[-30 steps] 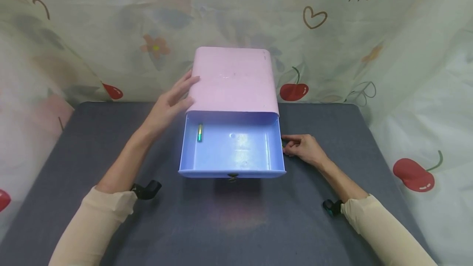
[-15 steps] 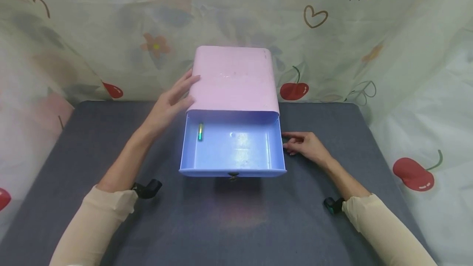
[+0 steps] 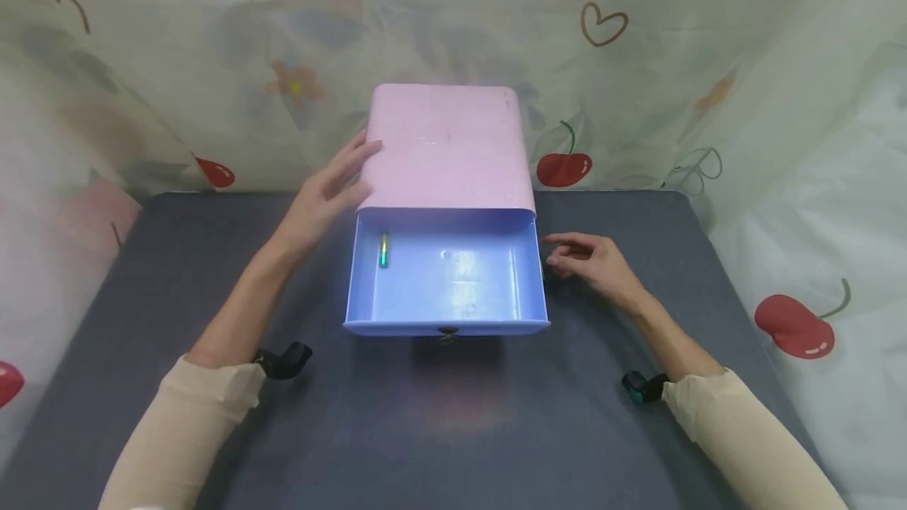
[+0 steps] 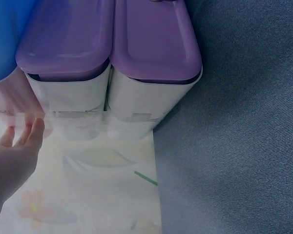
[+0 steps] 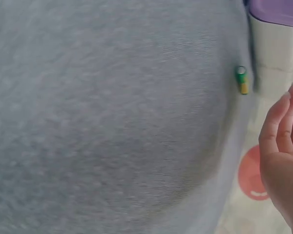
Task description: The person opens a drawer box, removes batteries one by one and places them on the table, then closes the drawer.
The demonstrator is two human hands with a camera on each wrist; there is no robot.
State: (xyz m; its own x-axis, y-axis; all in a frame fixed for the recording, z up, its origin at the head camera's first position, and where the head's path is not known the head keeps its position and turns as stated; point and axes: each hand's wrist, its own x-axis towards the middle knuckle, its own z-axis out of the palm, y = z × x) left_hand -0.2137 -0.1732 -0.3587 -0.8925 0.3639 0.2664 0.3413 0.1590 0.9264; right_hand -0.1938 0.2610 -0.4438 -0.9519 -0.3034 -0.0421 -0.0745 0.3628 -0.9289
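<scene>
A drawer cabinet with a pink top (image 3: 449,152) stands at the back of the table, its blue drawer (image 3: 489,266) pulled out. Inside the drawer, near its left wall, lies a green-and-gold battery (image 3: 383,250). My left hand (image 3: 322,203) rests on the left edge of the pink top, fingers fairly straight. Beside the drawer's right wall is my right hand (image 3: 595,262), fingers loosely bent and holding nothing visible. In the right wrist view a green-and-yellow battery (image 5: 241,80) lies on the grey table surface near the cabinet, apart from my fingers.
Purple-fronted lower drawers (image 4: 156,39) sit beneath the blue one. A small metal fitting (image 3: 447,331) is on the blue drawer's front. Grey cloth covers the table (image 3: 453,447); a printed curtain (image 3: 453,14) hangs close behind the cabinet.
My right hand has shifted back along the drawer's side and a little right, its fingers spreading apart. The left hand keeps its place on the pink top. The view has tilted slightly.
</scene>
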